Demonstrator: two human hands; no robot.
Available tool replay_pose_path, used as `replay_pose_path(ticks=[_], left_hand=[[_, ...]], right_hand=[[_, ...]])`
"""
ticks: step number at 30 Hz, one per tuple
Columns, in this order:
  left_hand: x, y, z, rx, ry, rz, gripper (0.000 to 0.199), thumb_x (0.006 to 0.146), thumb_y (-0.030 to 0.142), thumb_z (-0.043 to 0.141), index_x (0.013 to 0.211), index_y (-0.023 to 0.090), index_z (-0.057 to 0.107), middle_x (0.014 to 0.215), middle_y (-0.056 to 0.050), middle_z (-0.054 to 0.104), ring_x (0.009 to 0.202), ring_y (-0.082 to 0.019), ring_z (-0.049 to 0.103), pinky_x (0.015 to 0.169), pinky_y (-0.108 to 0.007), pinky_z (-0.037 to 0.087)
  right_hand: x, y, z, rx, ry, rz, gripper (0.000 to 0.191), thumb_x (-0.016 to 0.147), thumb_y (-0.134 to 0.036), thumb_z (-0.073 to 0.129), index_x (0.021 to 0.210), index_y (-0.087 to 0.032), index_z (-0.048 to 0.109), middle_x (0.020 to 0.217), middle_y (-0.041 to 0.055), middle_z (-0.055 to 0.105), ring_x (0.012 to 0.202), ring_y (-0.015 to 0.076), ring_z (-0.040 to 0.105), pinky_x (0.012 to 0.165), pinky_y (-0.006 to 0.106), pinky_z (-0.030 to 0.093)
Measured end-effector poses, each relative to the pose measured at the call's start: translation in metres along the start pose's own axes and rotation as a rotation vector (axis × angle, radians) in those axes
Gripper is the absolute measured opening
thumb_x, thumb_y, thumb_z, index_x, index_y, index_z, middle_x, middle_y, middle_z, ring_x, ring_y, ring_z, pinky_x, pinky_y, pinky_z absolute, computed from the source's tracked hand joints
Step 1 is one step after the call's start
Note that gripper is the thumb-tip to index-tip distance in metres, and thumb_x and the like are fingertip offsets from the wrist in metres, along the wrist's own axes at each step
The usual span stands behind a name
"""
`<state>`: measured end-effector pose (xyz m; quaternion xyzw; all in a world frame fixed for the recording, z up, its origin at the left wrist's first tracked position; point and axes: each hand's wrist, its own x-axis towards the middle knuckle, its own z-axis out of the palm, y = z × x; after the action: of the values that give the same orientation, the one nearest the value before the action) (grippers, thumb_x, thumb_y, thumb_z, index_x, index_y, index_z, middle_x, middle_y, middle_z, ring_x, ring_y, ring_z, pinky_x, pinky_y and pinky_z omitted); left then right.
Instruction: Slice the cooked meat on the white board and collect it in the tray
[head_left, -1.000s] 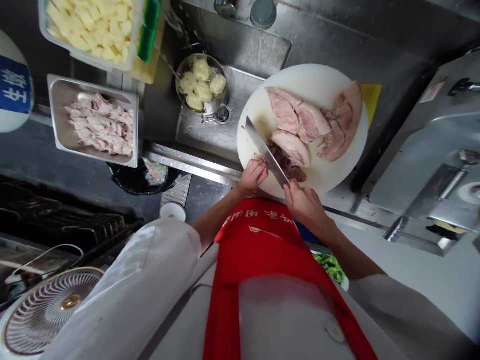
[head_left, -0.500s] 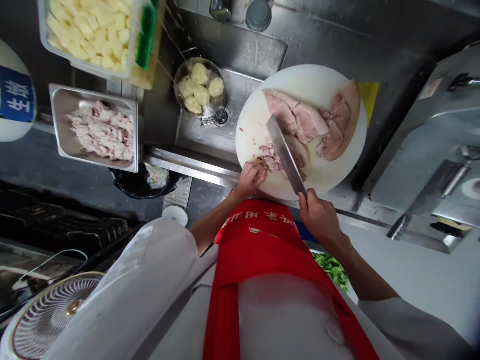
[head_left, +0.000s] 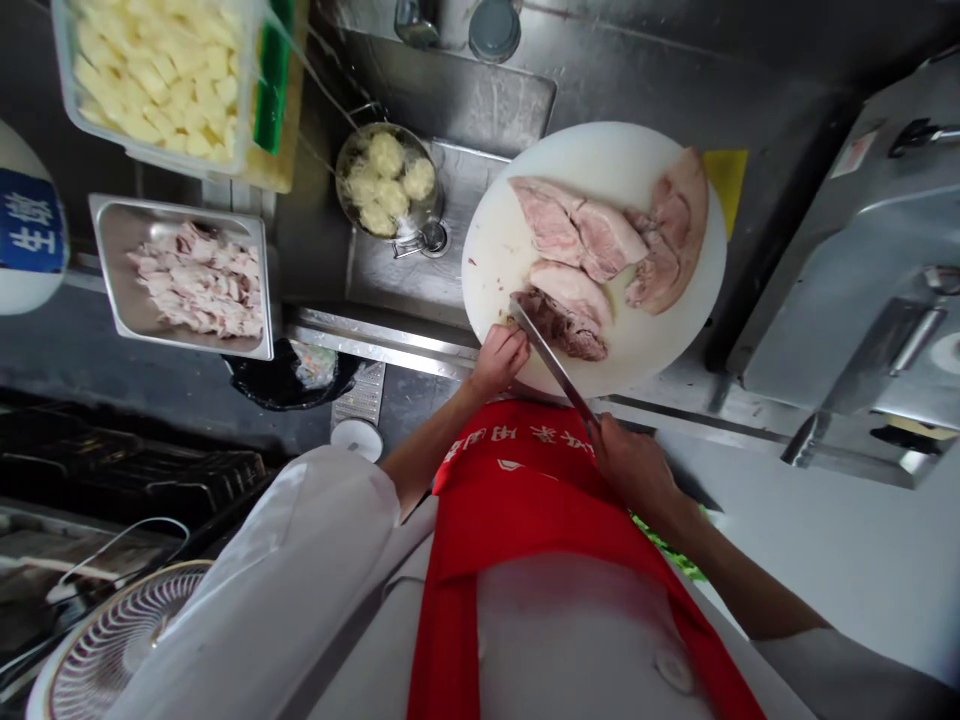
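Observation:
A round white cutting board (head_left: 495, 235) bears large pale pieces of meat (head_left: 600, 240) and a curved piece with skin (head_left: 679, 235) at its right. A darker cut piece (head_left: 566, 330) lies near the front edge. My right hand (head_left: 634, 460) is closed round the handle of a long knife (head_left: 555, 365), whose tip reaches the left end of the dark piece. My left hand (head_left: 501, 358) rests at the board's front left edge beside the tip, fingers curled together; what they pinch is too small to name.
Left of the board is a sink (head_left: 401, 285) with a bowl of round yellowish pieces (head_left: 386, 180). A metal tray (head_left: 259, 300) holds sliced meat, below a tub (head_left: 154, 75) of pale cubes. Metal equipment (head_left: 847, 300) stands at the right.
The knife has come down and left, its tip now near my left hand. The small slices by that hand are no longer seen, and the dark meat shows more. The view has shifted slightly.

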<state>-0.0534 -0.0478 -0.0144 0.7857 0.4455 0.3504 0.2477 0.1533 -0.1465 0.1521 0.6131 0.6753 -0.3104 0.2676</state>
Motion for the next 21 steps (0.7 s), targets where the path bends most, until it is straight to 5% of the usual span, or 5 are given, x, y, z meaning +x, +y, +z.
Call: replay_pose_path(ticks=[6, 12, 21], left_hand=[[-0.004, -0.002, -0.001, 0.041, 0.03, -0.034, 0.021, 0.098, 0.029, 0.048, 0.104, 0.018, 0.065, 0.095, -0.01, 0.067, 0.093, -0.018, 0.061, 0.085, -0.035, 0.053], [-0.007, -0.006, 0.002, 0.007, 0.033, -0.083, 0.02, 0.097, 0.034, 0.052, 0.098, 0.019, 0.066, 0.091, -0.009, 0.067, 0.089, -0.019, 0.062, 0.084, -0.036, 0.053], [-0.005, -0.003, -0.009, -0.03, 0.011, -0.034, 0.017, 0.097, 0.031, 0.052, 0.101, 0.019, 0.063, 0.096, -0.009, 0.067, 0.098, -0.019, 0.063, 0.089, -0.037, 0.053]], right_hand=[[0.009, -0.006, -0.009, 0.022, -0.054, -0.083, 0.024, 0.098, -0.015, 0.031, 0.11, -0.012, 0.052, 0.088, 0.0131, 0.072, 0.073, 0.0225, 0.07, 0.057, 0.029, 0.036], [-0.004, 0.006, -0.004, 0.065, -0.242, -0.061, 0.024, 0.096, -0.013, 0.034, 0.111, -0.012, 0.053, 0.088, 0.0145, 0.071, 0.076, 0.0249, 0.071, 0.063, 0.029, 0.044], [0.085, -0.023, -0.045, 0.166, 0.194, -0.2, 0.033, 0.103, -0.02, 0.023, 0.111, -0.012, 0.053, 0.089, 0.0136, 0.071, 0.079, 0.0207, 0.067, 0.067, 0.027, 0.042]])
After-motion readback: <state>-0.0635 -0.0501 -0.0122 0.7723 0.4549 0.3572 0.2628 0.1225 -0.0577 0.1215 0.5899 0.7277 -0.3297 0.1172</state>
